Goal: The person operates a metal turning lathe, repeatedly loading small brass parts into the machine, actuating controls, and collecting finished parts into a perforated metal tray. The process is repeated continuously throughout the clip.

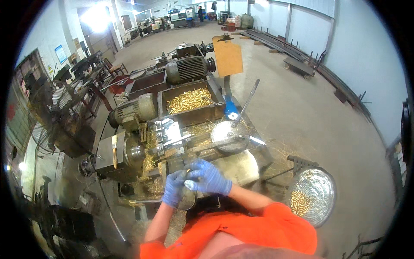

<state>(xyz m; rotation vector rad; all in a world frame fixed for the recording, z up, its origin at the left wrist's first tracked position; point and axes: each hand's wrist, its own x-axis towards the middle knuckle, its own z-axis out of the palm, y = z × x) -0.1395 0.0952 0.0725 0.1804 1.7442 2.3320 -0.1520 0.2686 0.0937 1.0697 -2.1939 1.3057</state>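
Note:
My left hand and my right hand, both in blue gloves, meet in front of the small machine's near edge. The fingers of both are bent and drawn together; anything between them is too small or hidden to make out. Just below them is a round, dull metal container, partly covered by the hands. Beyond lies the machine bed with a bright metal fixture, strewn with brass chips. A metal box behind it holds many small brass pieces.
A brush lies on the headstock at left. Two electric motors stand behind. A round metal disc with a long lever is right of the bed. At far right, a round metal basket holds brass pieces. A fan stands left.

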